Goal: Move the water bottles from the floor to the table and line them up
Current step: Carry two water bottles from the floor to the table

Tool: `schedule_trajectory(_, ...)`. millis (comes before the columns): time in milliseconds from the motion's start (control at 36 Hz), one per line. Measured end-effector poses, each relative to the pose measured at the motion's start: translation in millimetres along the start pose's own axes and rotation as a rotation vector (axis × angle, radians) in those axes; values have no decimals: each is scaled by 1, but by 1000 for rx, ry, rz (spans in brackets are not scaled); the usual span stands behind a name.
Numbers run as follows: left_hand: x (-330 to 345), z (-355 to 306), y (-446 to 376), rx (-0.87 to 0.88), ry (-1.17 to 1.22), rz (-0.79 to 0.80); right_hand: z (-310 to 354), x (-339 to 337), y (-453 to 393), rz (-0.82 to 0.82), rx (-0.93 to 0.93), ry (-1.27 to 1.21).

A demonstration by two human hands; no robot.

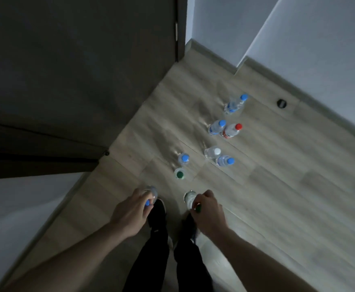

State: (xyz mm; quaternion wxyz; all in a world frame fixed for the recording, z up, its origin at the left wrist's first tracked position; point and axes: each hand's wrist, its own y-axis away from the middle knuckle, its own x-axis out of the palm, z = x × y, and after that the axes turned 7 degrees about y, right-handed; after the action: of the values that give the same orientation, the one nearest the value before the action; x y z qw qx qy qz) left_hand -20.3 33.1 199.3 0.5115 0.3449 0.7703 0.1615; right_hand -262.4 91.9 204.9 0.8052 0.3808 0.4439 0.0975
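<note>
Over pale plank floor [256, 186], clear ribbed bottles [216, 127], both hands [130, 211] gripping one

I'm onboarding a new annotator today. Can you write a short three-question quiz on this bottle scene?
1. True or false: the left hand grips a blue-capped bottle.
2. What cap colour has the bottle in the right hand? A red, B green, C white.
3. Fill in: among the bottles standing on the floor, exactly one has a ___ cap next to a blue-capped one, nearest the wall.

Key: 1 true. 2 B. 3 red; the red-capped bottle stands beside a blue-capped one.
</note>
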Motion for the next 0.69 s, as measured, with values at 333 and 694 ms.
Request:
schedule_trajectory(333, -175, -189, 159, 302, 49, -68, 18, -206, 241, -313, 53, -213)
schedule_trajectory(694, -240, -366, 217, 704, -66, -32, -46, -276, 399, -682, 101, -406)
